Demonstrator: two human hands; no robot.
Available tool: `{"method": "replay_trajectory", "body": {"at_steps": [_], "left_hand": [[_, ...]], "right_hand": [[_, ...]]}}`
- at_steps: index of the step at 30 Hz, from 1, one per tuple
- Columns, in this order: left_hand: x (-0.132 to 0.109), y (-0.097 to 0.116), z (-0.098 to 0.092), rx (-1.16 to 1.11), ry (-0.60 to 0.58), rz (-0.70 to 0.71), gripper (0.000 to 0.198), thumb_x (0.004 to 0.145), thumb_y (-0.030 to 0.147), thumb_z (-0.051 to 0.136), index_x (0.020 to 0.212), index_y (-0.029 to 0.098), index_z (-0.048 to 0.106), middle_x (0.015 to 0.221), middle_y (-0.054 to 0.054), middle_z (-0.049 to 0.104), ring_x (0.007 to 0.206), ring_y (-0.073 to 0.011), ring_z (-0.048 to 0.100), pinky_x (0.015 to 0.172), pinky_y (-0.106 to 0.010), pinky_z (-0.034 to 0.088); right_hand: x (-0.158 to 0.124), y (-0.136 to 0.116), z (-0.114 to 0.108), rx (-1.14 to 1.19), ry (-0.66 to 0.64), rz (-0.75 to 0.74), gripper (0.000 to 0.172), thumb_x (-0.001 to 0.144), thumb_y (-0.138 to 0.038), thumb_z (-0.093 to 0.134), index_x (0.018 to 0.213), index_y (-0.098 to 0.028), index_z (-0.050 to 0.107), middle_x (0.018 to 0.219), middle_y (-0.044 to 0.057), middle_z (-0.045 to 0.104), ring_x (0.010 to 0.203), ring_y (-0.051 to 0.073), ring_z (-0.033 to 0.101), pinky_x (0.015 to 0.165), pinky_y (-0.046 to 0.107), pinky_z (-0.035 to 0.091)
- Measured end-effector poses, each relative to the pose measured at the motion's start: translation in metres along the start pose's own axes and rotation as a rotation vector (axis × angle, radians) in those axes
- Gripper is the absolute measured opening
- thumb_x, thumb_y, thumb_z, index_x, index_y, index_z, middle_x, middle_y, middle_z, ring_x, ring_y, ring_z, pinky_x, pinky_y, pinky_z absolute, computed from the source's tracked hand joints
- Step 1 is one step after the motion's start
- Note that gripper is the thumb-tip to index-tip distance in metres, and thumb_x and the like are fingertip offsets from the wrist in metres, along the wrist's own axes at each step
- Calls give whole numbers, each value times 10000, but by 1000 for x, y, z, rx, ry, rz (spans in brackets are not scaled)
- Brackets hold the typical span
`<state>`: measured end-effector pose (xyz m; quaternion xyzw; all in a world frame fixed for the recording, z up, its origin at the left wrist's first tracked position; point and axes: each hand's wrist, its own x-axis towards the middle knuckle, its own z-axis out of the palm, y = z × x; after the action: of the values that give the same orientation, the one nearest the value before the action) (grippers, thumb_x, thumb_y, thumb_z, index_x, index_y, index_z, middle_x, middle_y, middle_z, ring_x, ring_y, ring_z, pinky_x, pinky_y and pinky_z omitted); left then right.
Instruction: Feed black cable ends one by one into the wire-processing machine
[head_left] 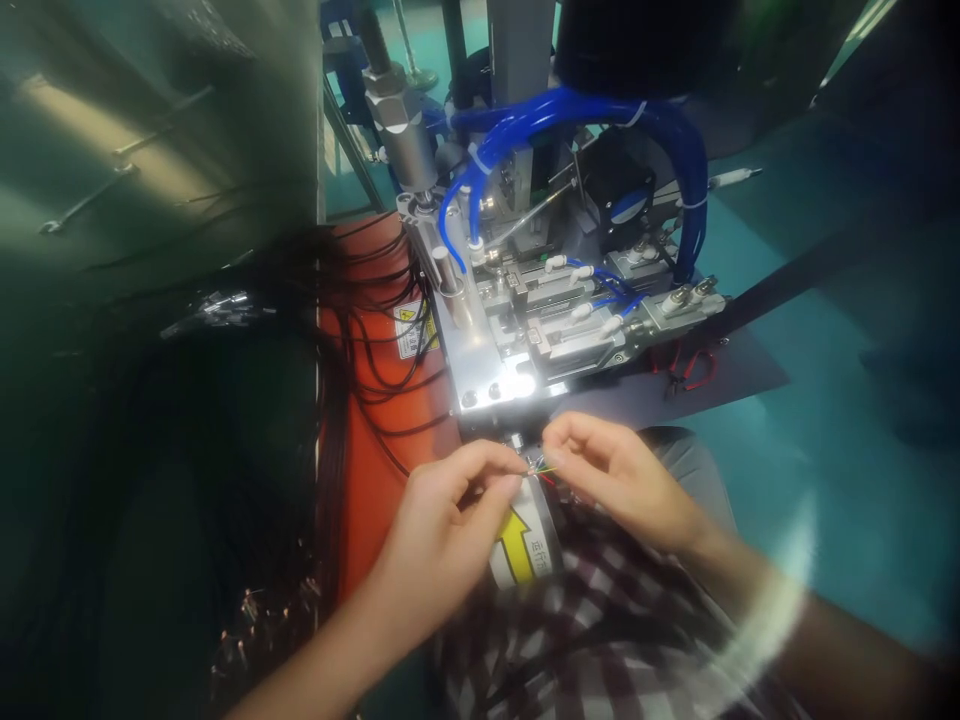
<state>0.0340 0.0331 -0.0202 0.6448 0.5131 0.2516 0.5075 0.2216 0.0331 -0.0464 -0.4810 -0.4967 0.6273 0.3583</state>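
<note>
My left hand (446,525) and my right hand (619,475) meet just below the front edge of a small metal machine (517,330). Both pinch the thin coloured wires (541,470) at the end of a cable, fingertips nearly touching. The wires show green, yellow and red strands between the two pinches. Under my hands sits a round part with a white label and a yellow arrow (519,545).
The machine carries blue air hoses (570,110), white fittings and a steel cylinder (401,130). An orange surface (382,420) to its left holds many black cables (247,420) in a large bundle. A checked garment (600,630) lies below. Teal floor at the right.
</note>
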Motion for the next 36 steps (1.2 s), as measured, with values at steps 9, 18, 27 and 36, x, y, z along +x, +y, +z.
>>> {"method": "replay_trajectory", "body": {"at_steps": [9,18,27,36], "left_hand": [[0,-1,8,27,3,15,133,860,258,602,982,213,630,765,14,652,651,-121,597,552,-201,451],[14,11,5,-245,-26,-219,141,771,251,646,810,119,677,603,-6,631,481,-81,513,440,-175,392],[17,10,3,-398,-27,-342,162,719,262,697,751,121,626,504,31,584,329,-12,330,321,-132,216],[17,9,5,-396,36,-332,125,724,220,699,718,123,621,499,46,571,342,-10,358,324,-117,234]], "right_hand": [[-4,-2,-2,-132,-13,-90,148,919,-292,525,810,-192,529,659,-37,468,558,102,403,506,231,341],[-2,-1,-5,-308,-9,-238,122,928,-237,506,812,-200,520,694,-24,504,603,115,447,564,244,375],[2,0,0,-266,68,-224,98,904,-249,531,827,-195,556,684,-16,539,600,119,495,549,236,414],[-4,-2,18,-129,246,-127,97,823,-249,644,764,-176,620,601,-37,529,536,99,461,489,219,366]]}}
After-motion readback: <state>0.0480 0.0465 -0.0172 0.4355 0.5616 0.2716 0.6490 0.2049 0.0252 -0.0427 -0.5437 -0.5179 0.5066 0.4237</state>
